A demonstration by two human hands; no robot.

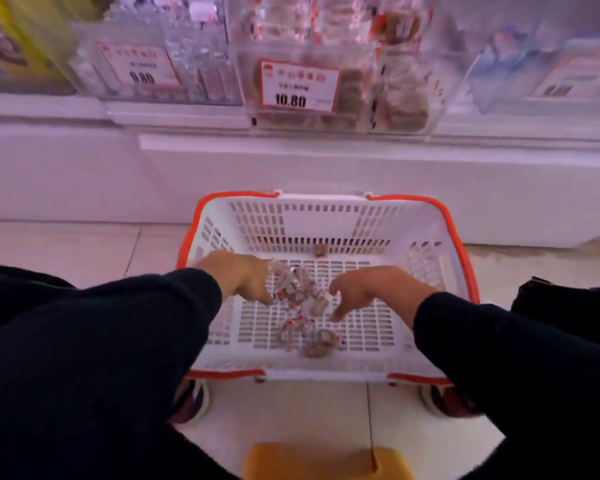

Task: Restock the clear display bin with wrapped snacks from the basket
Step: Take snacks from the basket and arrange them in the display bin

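Clearly the job is well along, judging by how little is left in the basket (326, 216). It stands on the tiled floor (66, 247) in front of the white shelf base (326, 168), and its slotted bottom is mostly bare. Only a small cluster of wrapped snacks (300, 306) lies near the middle, with one stray brown piece (321, 250) against the far wall.

Both hands reach down into the basket from dark sleeves (125, 323). The left hand (239, 275) has its fingers curled down onto the top of the cluster and seems to be gathering several wrappers, though blur keeps me from saying how many it actually holds. The right hand (371, 292) comes in from the other side with its fingers pointing down and loosely spread, touching or just beside the edge of the same cluster; I cannot tell whether it has pinched a wrapper or is only raking them together.

Above, on the shelf, the clear display bin (343, 88) with the red-bordered price tag (298, 86) reading 10.80 already looks well filled with brown snacks in clear wrappers, stacked high behind its front wall. Neighbouring clear bins (153, 64) sit on either side of it.

What remains, as I judge it, is one or two more handfuls: lift this cluster up into the bin, then collect the stray piece at the back. The loose, slippery wrappers could easily spill from a two-handed scoop on the way up.
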